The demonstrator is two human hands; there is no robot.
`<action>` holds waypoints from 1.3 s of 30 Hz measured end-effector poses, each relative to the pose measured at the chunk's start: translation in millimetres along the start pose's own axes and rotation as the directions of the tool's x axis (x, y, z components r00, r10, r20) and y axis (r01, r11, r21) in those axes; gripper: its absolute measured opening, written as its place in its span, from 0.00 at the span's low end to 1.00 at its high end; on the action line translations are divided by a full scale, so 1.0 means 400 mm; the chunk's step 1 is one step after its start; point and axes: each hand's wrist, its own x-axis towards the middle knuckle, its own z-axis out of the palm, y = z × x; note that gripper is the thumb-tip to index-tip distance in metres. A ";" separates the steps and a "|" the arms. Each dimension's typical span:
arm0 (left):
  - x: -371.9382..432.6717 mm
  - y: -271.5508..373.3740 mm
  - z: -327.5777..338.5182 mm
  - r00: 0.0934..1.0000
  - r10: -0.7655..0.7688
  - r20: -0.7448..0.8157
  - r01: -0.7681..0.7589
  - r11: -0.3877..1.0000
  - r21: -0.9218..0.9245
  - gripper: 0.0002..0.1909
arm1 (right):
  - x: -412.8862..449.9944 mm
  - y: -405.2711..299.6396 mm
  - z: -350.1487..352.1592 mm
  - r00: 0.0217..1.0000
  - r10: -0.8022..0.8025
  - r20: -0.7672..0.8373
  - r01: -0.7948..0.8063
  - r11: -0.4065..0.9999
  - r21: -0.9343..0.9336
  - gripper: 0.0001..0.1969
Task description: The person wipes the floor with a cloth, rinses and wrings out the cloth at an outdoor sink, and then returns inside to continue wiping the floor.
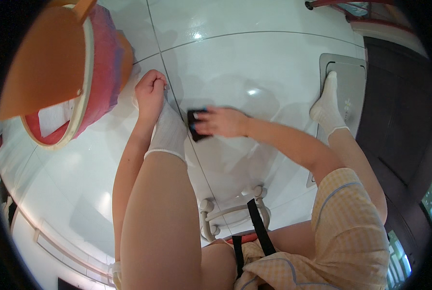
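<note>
My left hand [151, 93] has its fingers curled beside the foot in a white sock [168, 132]; a small light bit shows at its fingertips, too unclear to name. My right hand [221, 122] is palm down, its fingers over a flat black object [196, 135], perhaps a cloth or pad, with small blue parts by the fingertips. This black object lies low over a dark joint of the glossy white tile floor [274, 65], just right of the socked foot. What is under my right palm is hidden.
An orange-lidded bin [89, 83] with a reddish liner stands at upper left. The other socked foot [328, 101] rests on a grey mat [354, 83] beside a dark cabinet or door panel [393, 108]. Below me is a stool with light tubular legs [230, 211]. Red rack legs [332, 4] show at upper right.
</note>
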 end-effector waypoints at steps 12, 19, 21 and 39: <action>0.006 -0.039 0.020 0.992 0.035 0.124 -0.048 0.994 0.101 0.05 | -0.198 -0.089 -0.154 0.007 0.896 -0.444 -0.707 0.318 0.632 0.27; 0.031 -0.024 0.040 0.993 0.003 0.120 -0.018 0.992 0.126 0.04 | -0.549 0.136 -0.186 -0.043 0.827 -0.561 -0.911 0.199 0.362 0.25; 0.035 -0.050 0.042 0.993 -0.031 0.116 0.019 0.994 0.104 0.04 | -0.565 0.214 -0.175 0.080 0.861 -0.502 -0.941 0.231 0.247 0.27; 0.030 -0.029 0.078 0.940 0.139 0.311 -0.239 0.921 0.308 0.03 | -0.209 -0.149 0.020 0.808 0.575 -0.130 -0.578 0.816 0.019 0.26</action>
